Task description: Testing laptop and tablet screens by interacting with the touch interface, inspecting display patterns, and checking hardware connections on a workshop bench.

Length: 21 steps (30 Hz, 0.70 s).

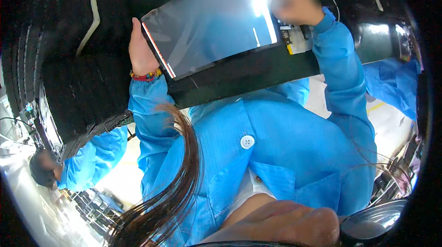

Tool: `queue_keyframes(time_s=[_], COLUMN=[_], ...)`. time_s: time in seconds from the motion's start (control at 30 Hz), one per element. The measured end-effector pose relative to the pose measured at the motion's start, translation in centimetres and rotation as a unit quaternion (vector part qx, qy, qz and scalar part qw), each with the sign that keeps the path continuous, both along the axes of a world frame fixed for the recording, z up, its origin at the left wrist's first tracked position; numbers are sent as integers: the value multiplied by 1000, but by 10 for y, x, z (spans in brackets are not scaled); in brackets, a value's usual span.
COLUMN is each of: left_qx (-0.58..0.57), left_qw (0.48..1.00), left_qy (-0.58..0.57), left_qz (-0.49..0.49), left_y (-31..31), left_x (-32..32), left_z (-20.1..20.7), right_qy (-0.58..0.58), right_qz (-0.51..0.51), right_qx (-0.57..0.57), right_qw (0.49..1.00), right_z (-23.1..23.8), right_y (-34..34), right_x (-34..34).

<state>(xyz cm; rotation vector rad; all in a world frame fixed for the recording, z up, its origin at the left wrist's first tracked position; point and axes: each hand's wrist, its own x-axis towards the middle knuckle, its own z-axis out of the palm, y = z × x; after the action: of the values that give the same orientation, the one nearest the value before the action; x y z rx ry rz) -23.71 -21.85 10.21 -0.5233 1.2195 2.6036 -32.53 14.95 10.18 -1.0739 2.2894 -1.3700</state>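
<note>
A flat, glossy display panel lies tilted over the dark worktop, reflecting a bright light near its upper right corner. My left hand grips its left edge, the thumb along the rim and the other fingers hidden behind it. At the panel's right edge is my right hand, bent inward. Its fingers are blurred, so whether it holds anything cannot be made out. Just below that hand sits a small circuit board with a yellow piece, next to the panel's right side.
A tall stack of black layered trays stands at the left, with a pale strip on top. A thin white cable curves beyond my right wrist. The dark worktop's near edge runs before my body. Another person in blue is at lower left.
</note>
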Motion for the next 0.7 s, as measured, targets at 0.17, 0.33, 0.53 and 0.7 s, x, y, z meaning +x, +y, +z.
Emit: queue_keyframes(time_s=[0.17,0.33,0.53,0.7], left_qx=[107,109,37,184], left_qw=[986,993,999,977], left_qy=[99,33,31,68], left_qz=[-86,-39,-13,-85], left_y=[-7,-5,3,-6], left_x=[2,-1,1,2], left_z=[-3,-1,1,-5], right_qy=[-12,-16,-42,-42], right_qz=[13,5,12,-4], right_qx=[-7,-6,-24,7], right_qw=[1000,1000,999,999], right_z=[-1,-2,-1,3], right_y=[1,1,2,5], right_x=[-2,0,0,1])
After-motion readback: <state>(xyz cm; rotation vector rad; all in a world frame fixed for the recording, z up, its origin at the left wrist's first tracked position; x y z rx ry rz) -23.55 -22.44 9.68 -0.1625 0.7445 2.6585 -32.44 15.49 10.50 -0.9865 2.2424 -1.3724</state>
